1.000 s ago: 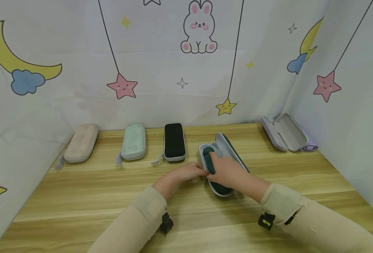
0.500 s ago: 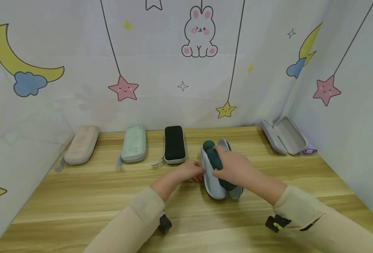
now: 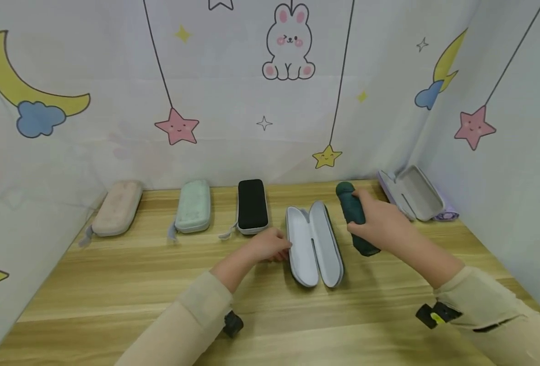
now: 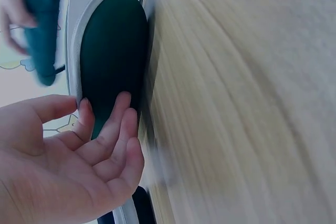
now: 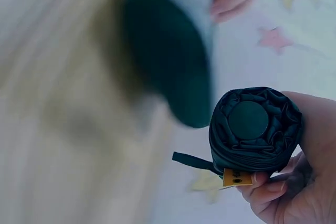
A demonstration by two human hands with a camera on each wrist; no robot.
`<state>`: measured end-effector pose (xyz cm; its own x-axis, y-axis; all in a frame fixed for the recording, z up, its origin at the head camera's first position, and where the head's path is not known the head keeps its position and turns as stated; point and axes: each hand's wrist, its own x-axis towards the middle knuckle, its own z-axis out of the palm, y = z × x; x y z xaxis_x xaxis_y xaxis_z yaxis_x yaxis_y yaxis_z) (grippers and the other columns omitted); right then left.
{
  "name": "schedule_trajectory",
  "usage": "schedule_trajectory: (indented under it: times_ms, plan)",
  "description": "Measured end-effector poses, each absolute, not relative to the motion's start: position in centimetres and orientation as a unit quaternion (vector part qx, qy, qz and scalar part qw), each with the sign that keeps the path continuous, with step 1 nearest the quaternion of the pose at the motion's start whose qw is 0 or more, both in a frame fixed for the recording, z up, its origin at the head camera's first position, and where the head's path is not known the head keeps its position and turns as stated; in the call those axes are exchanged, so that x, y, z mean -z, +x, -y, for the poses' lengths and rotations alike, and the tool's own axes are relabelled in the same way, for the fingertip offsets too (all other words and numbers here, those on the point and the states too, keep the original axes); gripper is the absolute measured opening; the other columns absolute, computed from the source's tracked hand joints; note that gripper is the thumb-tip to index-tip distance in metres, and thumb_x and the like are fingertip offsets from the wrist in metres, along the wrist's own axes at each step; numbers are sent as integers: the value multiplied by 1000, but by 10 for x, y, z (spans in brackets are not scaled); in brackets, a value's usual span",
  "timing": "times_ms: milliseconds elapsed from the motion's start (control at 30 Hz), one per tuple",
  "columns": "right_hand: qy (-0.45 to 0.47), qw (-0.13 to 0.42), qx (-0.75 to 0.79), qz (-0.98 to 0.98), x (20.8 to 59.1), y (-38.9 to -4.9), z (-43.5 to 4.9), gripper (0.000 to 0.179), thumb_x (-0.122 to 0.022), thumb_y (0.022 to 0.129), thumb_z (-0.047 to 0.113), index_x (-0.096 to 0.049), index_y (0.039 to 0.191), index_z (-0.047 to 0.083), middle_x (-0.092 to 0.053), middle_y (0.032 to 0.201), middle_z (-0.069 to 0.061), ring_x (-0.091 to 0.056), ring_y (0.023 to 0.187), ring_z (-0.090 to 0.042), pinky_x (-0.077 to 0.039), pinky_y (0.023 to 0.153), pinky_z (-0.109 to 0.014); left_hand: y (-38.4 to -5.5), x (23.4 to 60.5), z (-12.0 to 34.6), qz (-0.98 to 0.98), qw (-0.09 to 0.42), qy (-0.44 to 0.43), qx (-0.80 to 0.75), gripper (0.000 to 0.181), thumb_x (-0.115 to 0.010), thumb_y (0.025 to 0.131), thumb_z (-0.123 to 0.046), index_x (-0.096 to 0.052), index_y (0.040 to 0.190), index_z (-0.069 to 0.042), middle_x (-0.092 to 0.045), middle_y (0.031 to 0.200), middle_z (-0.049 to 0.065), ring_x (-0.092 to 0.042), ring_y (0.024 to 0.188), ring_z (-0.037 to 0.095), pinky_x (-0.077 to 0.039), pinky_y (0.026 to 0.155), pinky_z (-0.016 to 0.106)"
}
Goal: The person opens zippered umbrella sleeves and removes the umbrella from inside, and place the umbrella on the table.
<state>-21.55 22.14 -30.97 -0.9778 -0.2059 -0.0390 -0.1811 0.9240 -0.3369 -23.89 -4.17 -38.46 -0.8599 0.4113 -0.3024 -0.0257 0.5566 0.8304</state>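
Note:
A folded dark green umbrella (image 3: 353, 216) is gripped by my right hand (image 3: 384, 223), to the right of an open case. In the right wrist view the umbrella (image 5: 249, 121) shows its round end, a strap and a small yellow tag. The hard case (image 3: 303, 246) has a pale grey lining and lies spread on the table. My left hand (image 3: 270, 245) pinches its left rim between thumb and index finger. The left wrist view shows the case's dark green shell (image 4: 113, 51), with the other fingertips resting against it.
Along the back of the wooden table (image 3: 169, 290) lie a pink case (image 3: 118, 208), a mint case (image 3: 194, 206) and a black case (image 3: 253, 206), all closed. A purple case (image 3: 418, 193) stands open at the back right. Printed cloth walls enclose the table.
My right hand has lifted the umbrella out of the green case and carried it right. The case's two halves now lie spread apart. My left hand stays at the left rim.

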Motion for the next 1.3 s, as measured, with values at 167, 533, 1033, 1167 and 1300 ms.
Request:
schedule_trajectory:
  times_ms: [167,533,1033,1167,1300]
  plan:
    - [-93,93,166,-977,350,-231,-232,76,-62,93,33,-26,148,-4,-58,119,-30,-62,97,-39,-52,70,-46,-237,384,41,-850,240,105,-457,21,-56,98,-16,-64,86,-1,-68,76,7,-65,70,20,-47,56,28]
    - [-119,85,170,-975,384,-240,-225,71,-63,95,32,-31,145,-6,-53,127,-35,-54,115,-46,-44,91,-56,-229,389,41,-862,211,101,-450,24,-61,98,-23,-57,107,-1,-66,80,7,-64,72,21,-49,62,31]
    - [-214,31,137,-967,376,-192,-232,65,-74,88,20,-45,140,-7,-42,139,-28,-48,121,-47,-42,95,-57,-194,385,33,-873,219,170,-401,103,-73,90,-30,1,154,1,-65,71,9,-63,61,22,-44,56,31]
    - [-179,24,162,-970,379,-190,-232,62,-72,89,17,-46,138,-11,-48,130,-29,-51,117,-46,-43,94,-56,-202,388,21,-876,216,153,-403,101,-70,92,-30,3,154,0,-65,69,11,-63,60,23,-43,55,30]
    - [-134,31,174,-975,383,-197,-234,61,-67,92,15,-41,140,-13,-49,126,-33,-51,115,-48,-42,94,-58,-216,392,6,-883,199,151,-397,96,-66,95,-31,3,155,-1,-68,82,15,-62,62,20,-45,60,30]
